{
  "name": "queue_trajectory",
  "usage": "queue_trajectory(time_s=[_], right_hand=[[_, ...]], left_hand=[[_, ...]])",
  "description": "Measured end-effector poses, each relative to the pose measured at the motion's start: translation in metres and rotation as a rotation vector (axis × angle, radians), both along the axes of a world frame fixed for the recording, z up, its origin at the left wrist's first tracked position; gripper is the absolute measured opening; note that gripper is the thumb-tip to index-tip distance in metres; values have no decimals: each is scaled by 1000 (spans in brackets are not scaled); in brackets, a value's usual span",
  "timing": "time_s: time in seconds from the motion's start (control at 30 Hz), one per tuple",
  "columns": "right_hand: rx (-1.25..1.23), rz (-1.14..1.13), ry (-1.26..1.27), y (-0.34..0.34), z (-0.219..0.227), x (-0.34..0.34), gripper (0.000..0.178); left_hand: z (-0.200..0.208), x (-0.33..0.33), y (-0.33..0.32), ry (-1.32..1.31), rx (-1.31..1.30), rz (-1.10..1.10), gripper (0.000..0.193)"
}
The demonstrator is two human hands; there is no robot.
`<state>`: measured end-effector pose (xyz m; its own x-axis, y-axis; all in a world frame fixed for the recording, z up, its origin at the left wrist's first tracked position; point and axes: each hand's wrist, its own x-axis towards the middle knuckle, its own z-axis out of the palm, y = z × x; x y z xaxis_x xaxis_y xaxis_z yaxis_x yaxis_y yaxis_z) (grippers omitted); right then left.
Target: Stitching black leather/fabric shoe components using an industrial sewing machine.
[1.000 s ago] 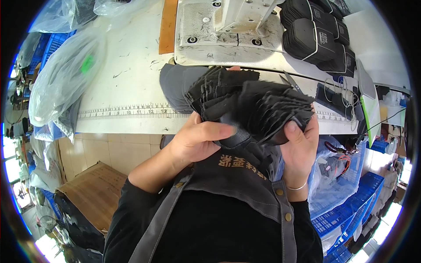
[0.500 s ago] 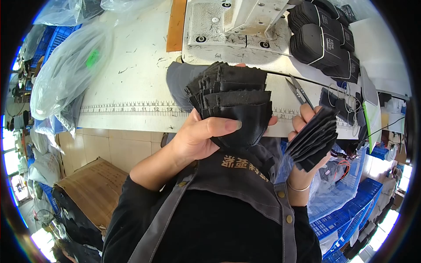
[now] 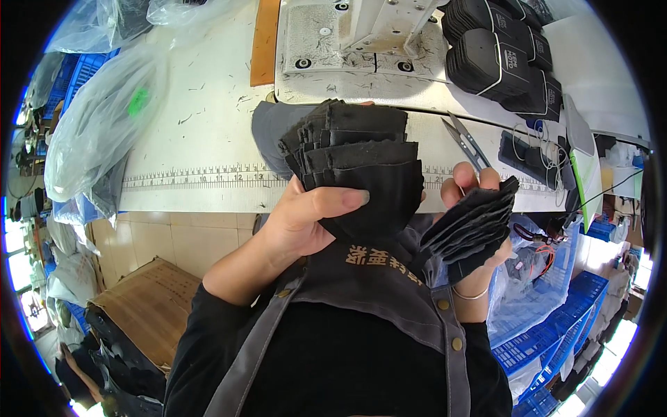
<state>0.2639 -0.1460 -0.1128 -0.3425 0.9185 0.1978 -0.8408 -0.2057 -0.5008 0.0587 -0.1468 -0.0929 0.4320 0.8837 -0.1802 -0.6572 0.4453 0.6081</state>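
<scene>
My left hand (image 3: 306,214) is closed round a fanned stack of black fabric pieces (image 3: 379,182) with rounded lower ends, its thumb pressing on the front piece. To the right, my right hand (image 3: 467,181) grips a smaller bundle of black fabric pieces (image 3: 472,226), seen from its layered edges. Part of that hand is hidden behind the bundle. The two bundles are close together above the table's front edge. Behind the left stack, a dark grey curved piece (image 3: 269,139) lies on the table. Thread snips (image 3: 465,142) rest just beyond my right fingers.
A white sewing machine (image 3: 326,48) stands at the back, thread scraps around it. Banded stacks of black pieces (image 3: 479,66) lie at the right rear. Clear plastic bags (image 3: 104,125) cover the left. A printed ruler (image 3: 201,178) lines the front edge. Below are a cardboard box (image 3: 146,306) and blue crates (image 3: 549,326).
My right hand has moved left with its bundle, closer to the left stack, and the bundle has tilted flatter. The whole view has shifted slightly; the left hand keeps its grip.
</scene>
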Motion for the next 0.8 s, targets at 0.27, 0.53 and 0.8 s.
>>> queue_trajectory(time_s=[0.27,0.53,0.8], right_hand=[[64,-245,-680,-8,15,-10,49],[-94,-201,-265,-1,5,4,53],[-56,-145,-40,-1,1,7,61]], left_hand=[[0,8,0,238,90,83,84],[-6,-3,0,-250,57,-21,50],[0,-1,5,-111,19,-70,68]])
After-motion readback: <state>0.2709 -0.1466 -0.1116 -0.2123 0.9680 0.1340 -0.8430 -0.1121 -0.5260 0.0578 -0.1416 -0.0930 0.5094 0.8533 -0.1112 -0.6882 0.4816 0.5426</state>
